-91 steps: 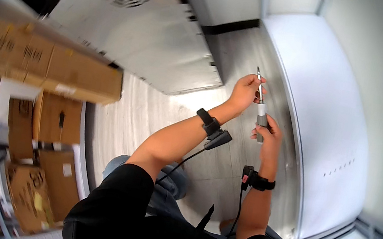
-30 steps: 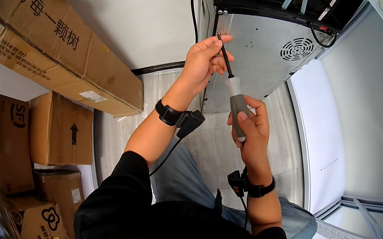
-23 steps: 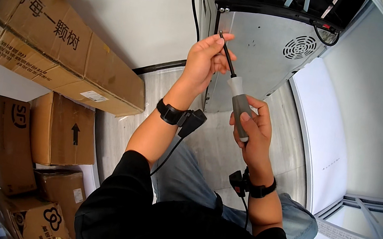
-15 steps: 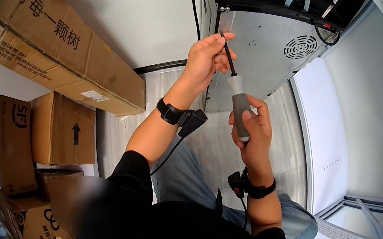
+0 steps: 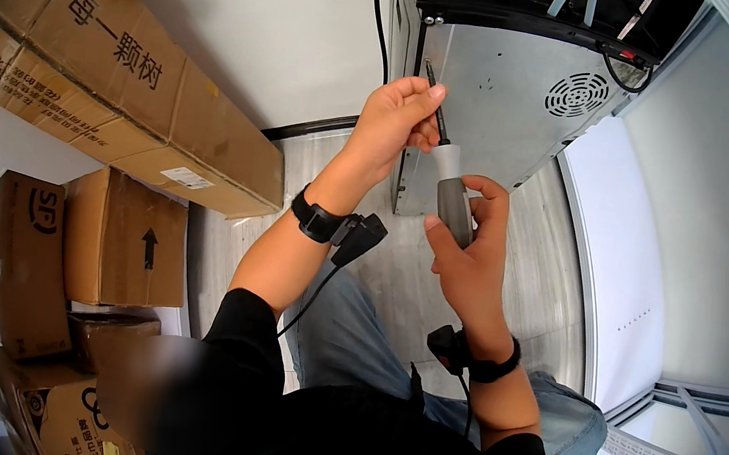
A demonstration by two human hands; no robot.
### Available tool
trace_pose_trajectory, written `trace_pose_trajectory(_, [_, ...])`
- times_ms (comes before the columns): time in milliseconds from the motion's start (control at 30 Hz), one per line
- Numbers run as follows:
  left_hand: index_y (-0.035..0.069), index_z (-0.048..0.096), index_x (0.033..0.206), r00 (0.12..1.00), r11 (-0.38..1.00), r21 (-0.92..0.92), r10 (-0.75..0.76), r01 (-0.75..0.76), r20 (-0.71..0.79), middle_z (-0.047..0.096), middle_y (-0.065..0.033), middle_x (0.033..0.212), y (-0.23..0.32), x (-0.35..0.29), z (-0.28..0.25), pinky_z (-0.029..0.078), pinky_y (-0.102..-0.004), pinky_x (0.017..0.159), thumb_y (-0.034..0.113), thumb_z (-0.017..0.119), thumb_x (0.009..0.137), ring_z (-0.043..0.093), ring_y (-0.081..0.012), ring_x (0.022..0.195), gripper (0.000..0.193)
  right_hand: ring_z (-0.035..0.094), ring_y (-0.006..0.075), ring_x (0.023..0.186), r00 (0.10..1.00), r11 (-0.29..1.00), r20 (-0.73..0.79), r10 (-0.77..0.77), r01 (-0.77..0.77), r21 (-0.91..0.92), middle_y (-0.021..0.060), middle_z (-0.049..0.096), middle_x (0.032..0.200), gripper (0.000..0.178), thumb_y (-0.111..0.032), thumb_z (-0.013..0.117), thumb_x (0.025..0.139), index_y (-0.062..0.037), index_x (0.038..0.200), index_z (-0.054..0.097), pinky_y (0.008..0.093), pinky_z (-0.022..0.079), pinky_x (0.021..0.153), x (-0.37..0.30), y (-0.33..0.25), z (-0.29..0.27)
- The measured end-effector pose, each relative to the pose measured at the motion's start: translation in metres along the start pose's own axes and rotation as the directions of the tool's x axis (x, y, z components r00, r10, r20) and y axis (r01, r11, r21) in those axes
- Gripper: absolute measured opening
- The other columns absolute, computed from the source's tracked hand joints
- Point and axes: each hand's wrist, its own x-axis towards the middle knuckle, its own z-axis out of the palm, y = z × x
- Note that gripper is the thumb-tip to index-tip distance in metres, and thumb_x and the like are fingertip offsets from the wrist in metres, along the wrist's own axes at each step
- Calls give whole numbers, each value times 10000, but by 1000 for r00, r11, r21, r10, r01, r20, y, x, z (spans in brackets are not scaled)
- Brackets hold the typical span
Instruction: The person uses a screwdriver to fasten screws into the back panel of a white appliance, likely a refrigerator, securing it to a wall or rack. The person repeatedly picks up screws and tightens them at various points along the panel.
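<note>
A person's 2 bare hands hold a screwdriver with a grey and off-white handle and a dark metal shaft (image 5: pixel 455 206) at mid-picture, above a pale wood-grain floor (image 5: pixel 403 282). It slants, handle toward the person, tip up and to the left. The left hand (image 5: pixel 399 118) has its grip closed on the shaft, thumb against fingers. The right hand (image 5: pixel 475 256) has its grip around the handle, the thumb on its left side and the fingers on its right. The tip lies in front of a silver-grey sheet-metal cabinet (image 5: pixel 515 137); whether they touch, I cannot tell. The cabinet's side has a round slotted vent (image 5: pixel 576 95), and what it contains is hidden.

Above it sits a black housing (image 5: pixel 488 7), with 3 pale narrow strips (image 5: pixel 593 1) showing inside. A black cable (image 5: pixel 376 17) loops down to its left.

At the left lies a long brown cardboard carton (image 5: pixel 224 146) with a white label. Below it are at least 4 smaller containers, among them a tall narrow brown box (image 5: pixel 30 268) standing tilted and a squarish brown box with a black arrow (image 5: pixel 131 237). Their contents are hidden; a blurred patch covers part of the lowest ones.
</note>
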Motion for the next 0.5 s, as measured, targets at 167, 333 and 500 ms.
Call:
trace_pose_trajectory(167, [53,612,918,1000,996,86,-12,13,-10,588,-3,629,1,1,-2,433,-210,513,264,622,909,534,-79,521,212,540,109,668,991,992,11,-130,130,0,76,502,936,514,-11,641,805,-87,1244,384,260,434,488,5,17,2])
trace_pose_trajectory(333, [34,611,963,999,999,36,-2,0,47,615,-16,688,1,4,-5,448,-215,536,215,591,924,589,-102,581,186,588,181,696,968,835,203,147,-231,499,128,541,1045,484,-99,574,865,-74,1294,350,288,473,520,7,10,-6])
trace_pose_trajectory(500, [13,602,1046,998,999,39,0,-2,66,633,-29,739,0,2,-9,471,-220,576,171,536,946,619,-117,635,198,630,226,770,884,650,444,145,-423,631,157,599,1015,488,-167,525,907,-32,1326,317,300,497,522,18,29,-9])
